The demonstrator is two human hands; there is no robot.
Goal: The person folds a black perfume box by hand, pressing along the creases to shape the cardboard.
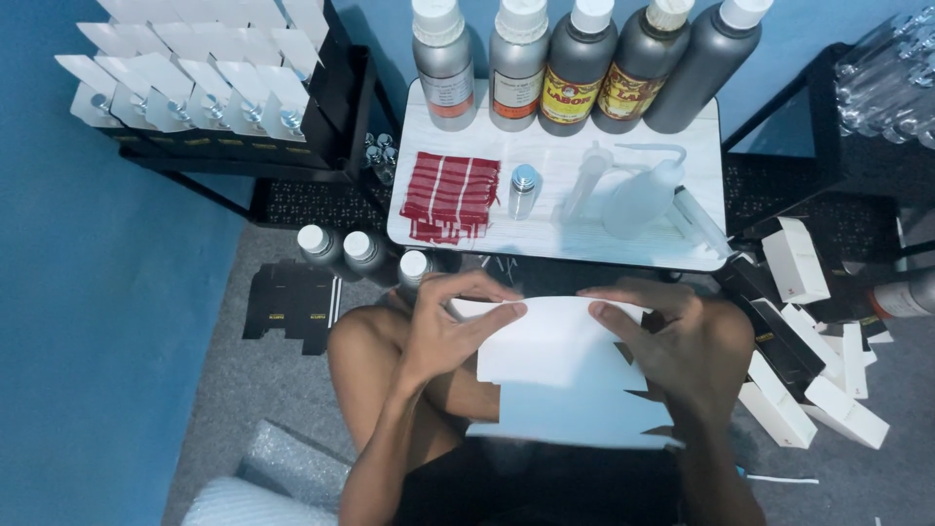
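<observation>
Bubble wrap (278,477) lies lowest at left, beside the person's bare knee. Above the lap both hands grip a flat white carton blank (560,375), unfolded, notched flaps pointing down-right. Left hand (450,326) pinches its upper left edge, thumb on top, fingers curled over; right hand (662,336) clamps the right side, fingers laid flat across the card, covering part of it. Folded white boxes (813,409) scattered on the floor at right, flat black cartons (290,302) at left. Three small capped bottles (365,255) stand just past the knee, against the white table (701,255). On it: red label strips (451,195), small metal bottle (523,190), squeeze wash bottle (638,195). Farthest back, five tall grey bottles (579,63); rack of open boxed vials (195,93) far left.
</observation>
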